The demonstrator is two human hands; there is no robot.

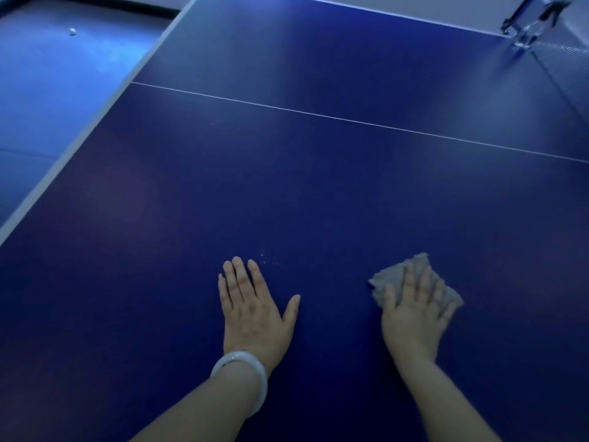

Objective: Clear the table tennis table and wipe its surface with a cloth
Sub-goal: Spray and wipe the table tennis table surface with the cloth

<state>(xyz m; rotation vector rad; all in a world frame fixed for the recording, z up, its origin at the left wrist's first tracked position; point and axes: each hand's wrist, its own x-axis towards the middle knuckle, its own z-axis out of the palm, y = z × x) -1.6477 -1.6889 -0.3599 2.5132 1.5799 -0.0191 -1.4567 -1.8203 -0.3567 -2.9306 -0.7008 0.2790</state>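
One view only, from the head camera, looking down across the blue table tennis bench [318, 193]. The right hand [414, 314] lies flat on a small grey cloth [395, 279] at the near right of the surface, fingers straight and spread, pressing the cloth down rather than curling round it. The left hand [255, 311] rests open and flat on the bare surface to the left, well apart from the cloth, holding nothing; a pale bangle [240, 381] sits on that wrist.

A few pale specks [267, 258] show just beyond the left fingertips. The white centre line [350, 121] crosses the middle, and at the far right a net clamp [526, 27] and the net's edge are partly in view. A small white ball [72, 31] lies on the blue floor [47, 90] at far left.

The playing surface looks already cleared, so wiping seems to be the step in hand. What could go wrong: the cloth is crumpled and covers little — a stroke could slide the palm off it, or bunch it up, leaving streaks. The specks lie left of the cloth's present spot and could be missed. Reaching far could catch the net clamp.

The cloth is directly under the right palm and fingers, its edges poking out to the far and left sides.
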